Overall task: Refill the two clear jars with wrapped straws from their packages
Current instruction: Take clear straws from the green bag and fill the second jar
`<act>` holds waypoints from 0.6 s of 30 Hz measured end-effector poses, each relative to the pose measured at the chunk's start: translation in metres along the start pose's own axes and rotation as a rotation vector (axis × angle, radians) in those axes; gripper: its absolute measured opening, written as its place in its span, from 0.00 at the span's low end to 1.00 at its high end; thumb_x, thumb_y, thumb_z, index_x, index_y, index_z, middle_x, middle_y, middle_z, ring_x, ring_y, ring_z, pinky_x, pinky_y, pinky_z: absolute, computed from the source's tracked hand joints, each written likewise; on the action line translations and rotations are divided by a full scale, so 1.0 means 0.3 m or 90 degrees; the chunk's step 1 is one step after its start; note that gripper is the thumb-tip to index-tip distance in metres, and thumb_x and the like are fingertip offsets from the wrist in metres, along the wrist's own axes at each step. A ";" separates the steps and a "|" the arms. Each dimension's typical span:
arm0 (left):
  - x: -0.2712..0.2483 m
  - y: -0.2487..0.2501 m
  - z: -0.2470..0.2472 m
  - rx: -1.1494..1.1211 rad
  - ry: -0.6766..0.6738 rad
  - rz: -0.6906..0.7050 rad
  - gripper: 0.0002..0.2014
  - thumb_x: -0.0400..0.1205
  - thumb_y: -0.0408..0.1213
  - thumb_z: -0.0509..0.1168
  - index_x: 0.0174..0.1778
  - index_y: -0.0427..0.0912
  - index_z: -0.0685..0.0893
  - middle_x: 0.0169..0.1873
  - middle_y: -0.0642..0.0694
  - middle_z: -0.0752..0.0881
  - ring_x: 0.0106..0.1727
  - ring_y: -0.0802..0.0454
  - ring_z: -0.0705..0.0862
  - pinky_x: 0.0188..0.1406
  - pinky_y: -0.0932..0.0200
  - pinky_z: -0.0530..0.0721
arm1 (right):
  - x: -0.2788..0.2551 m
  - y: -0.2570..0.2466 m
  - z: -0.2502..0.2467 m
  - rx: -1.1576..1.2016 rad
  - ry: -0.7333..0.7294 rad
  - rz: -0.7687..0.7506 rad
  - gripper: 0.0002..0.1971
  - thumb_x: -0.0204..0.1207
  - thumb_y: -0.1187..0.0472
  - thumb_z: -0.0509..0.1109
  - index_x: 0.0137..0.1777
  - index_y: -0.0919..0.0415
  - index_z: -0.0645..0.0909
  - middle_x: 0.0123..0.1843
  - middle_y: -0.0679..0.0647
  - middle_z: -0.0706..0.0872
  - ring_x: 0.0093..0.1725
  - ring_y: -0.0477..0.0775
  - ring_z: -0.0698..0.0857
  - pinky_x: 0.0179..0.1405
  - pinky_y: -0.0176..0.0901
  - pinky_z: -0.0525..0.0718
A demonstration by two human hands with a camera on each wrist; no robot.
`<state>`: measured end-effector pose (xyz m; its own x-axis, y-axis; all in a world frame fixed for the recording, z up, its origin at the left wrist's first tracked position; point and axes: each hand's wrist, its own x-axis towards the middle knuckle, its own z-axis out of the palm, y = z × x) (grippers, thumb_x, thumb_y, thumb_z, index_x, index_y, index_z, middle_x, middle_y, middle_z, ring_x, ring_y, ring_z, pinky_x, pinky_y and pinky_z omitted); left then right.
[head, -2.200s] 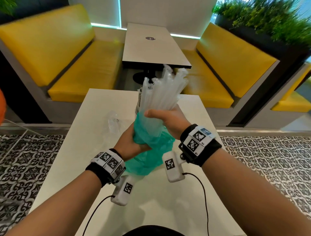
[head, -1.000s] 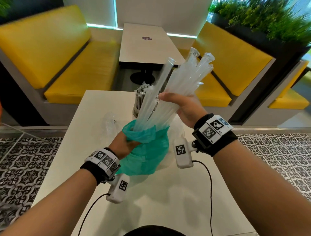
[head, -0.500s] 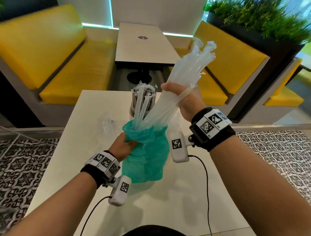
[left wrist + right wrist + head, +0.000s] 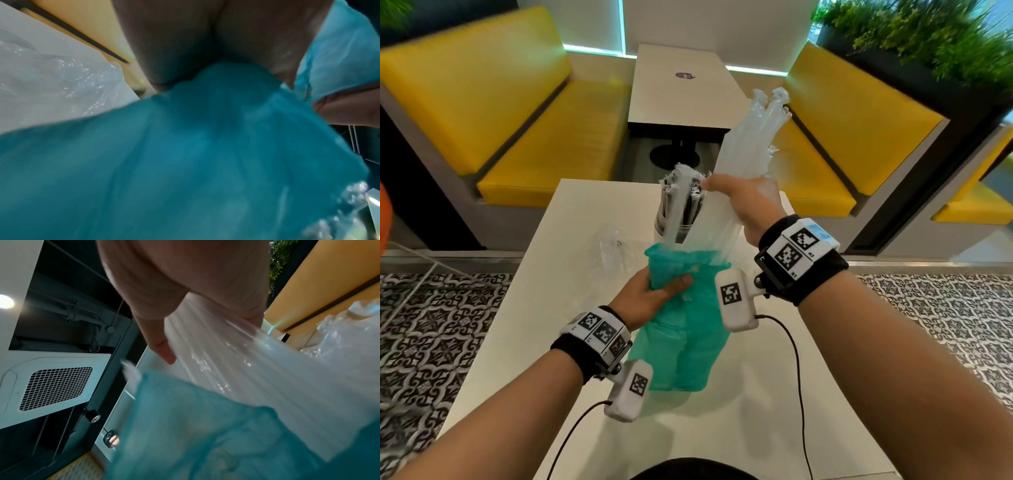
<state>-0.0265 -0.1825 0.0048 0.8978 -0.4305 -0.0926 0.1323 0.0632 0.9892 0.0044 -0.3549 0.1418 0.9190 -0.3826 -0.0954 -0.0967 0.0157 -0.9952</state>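
My left hand grips the upper edge of a teal plastic bag that stands on the white table. My right hand holds a bundle of clear wrapped straws, tilted up to the right, with its lower ends still inside the bag mouth. One loose straw leans left out of the bag. Behind the bag stands a clear jar full of dark wrapped straws. In the wrist views, the teal bag fills the frame under my left hand, and the straw bundle runs through my right hand.
An empty clear plastic wrapper lies on the table left of the bag. Yellow benches flank a second white table beyond. A planter with greenery is at the upper right. Patterned floor tiles lie on both sides.
My right hand has lifted the straw bundle higher out of the teal bag and to the right. The left hand has kept its hold on the bag's edge.
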 end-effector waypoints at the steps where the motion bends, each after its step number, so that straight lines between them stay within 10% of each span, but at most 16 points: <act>1: -0.003 0.006 -0.001 0.008 0.006 0.007 0.09 0.84 0.37 0.67 0.59 0.45 0.87 0.50 0.51 0.94 0.51 0.54 0.93 0.51 0.59 0.90 | -0.006 -0.003 0.004 -0.002 -0.003 -0.004 0.20 0.65 0.63 0.83 0.52 0.57 0.77 0.48 0.54 0.84 0.48 0.55 0.85 0.50 0.47 0.87; 7: 0.009 0.007 -0.050 0.046 0.048 0.027 0.07 0.86 0.35 0.65 0.54 0.46 0.88 0.46 0.53 0.94 0.49 0.55 0.92 0.52 0.58 0.90 | -0.010 -0.056 -0.010 0.007 0.014 -0.033 0.28 0.62 0.63 0.84 0.62 0.66 0.80 0.51 0.56 0.87 0.49 0.57 0.87 0.45 0.47 0.88; 13: 0.017 0.006 -0.082 0.029 0.058 0.028 0.07 0.85 0.39 0.67 0.55 0.46 0.87 0.44 0.55 0.95 0.47 0.57 0.93 0.44 0.64 0.89 | 0.004 -0.161 -0.123 0.070 0.026 -0.077 0.14 0.65 0.66 0.82 0.48 0.60 0.83 0.45 0.53 0.86 0.46 0.54 0.87 0.45 0.48 0.88; 18: 0.034 -0.012 -0.097 0.042 0.070 0.037 0.14 0.78 0.49 0.69 0.56 0.49 0.88 0.47 0.57 0.95 0.51 0.56 0.92 0.48 0.63 0.90 | 0.014 -0.165 -0.201 0.132 0.047 -0.055 0.28 0.59 0.63 0.83 0.61 0.69 0.83 0.49 0.57 0.85 0.51 0.60 0.87 0.49 0.55 0.89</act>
<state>-0.0058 -0.1609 -0.0030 0.9441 -0.3268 -0.0438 0.0548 0.0246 0.9982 -0.0098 -0.4130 0.1920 0.8889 -0.4578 -0.0161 0.0682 0.1670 -0.9836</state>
